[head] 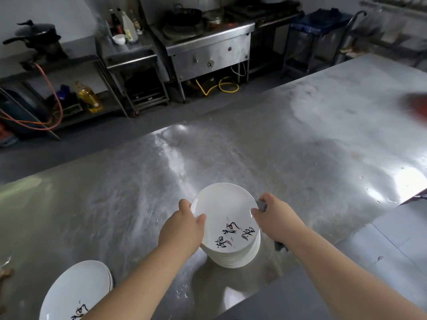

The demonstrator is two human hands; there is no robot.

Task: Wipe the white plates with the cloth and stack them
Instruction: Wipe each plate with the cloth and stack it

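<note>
A white plate with black calligraphy lies on top of a tall stack of white plates on the steel table. My left hand grips its left rim, thumb on the upper face. My right hand holds the right rim together with a grey cloth, whose other end hangs below my wrist. A second, lower pile of white plates sits at the bottom left, partly covered by my left forearm.
The steel table spreads wide ahead and to the right, wet in spots. A blurred red object lies at its far right. Beyond the table stand a stove, shelves, bottles, hoses and an oil jug.
</note>
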